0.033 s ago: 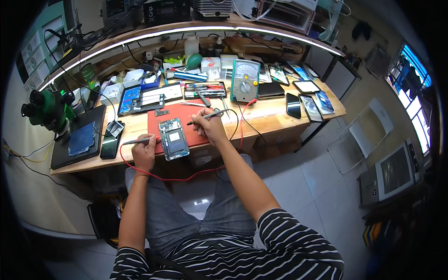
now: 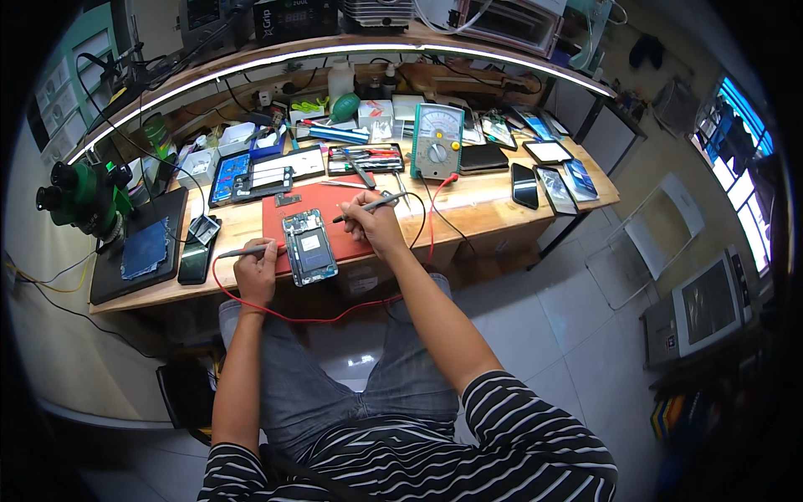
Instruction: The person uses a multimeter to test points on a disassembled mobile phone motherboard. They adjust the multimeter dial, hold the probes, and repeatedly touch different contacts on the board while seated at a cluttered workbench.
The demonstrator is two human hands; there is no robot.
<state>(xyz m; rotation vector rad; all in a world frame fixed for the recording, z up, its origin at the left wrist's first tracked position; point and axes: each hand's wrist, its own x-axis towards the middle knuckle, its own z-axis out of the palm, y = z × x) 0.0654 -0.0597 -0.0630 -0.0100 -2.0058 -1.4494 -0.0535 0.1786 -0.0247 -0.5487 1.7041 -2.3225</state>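
Note:
An opened phone (image 2: 316, 261) with bare inner parts lies on the red mat (image 2: 322, 197) in front of me. My left hand (image 2: 256, 274), left of the phone, is closed on a grey test probe (image 2: 242, 251) with a red lead. To the right of the phone, above the mat, my right hand (image 2: 376, 226) pinches another test probe (image 2: 381, 203) with a black lead. Neither probe visibly touches the phone. A small circuit board (image 2: 288, 201) rests at the mat's far left. Both leads belong with an analog multimeter (image 2: 437, 144) standing behind my right hand.
Beyond the mat sits a tray of hand tools (image 2: 366, 157). Several phones, among them a dark one (image 2: 524, 186), lie at the right. A green microscope (image 2: 79, 197) stands at the left, near another phone (image 2: 197, 255). The red lead (image 2: 335, 320) loops below the table's front edge.

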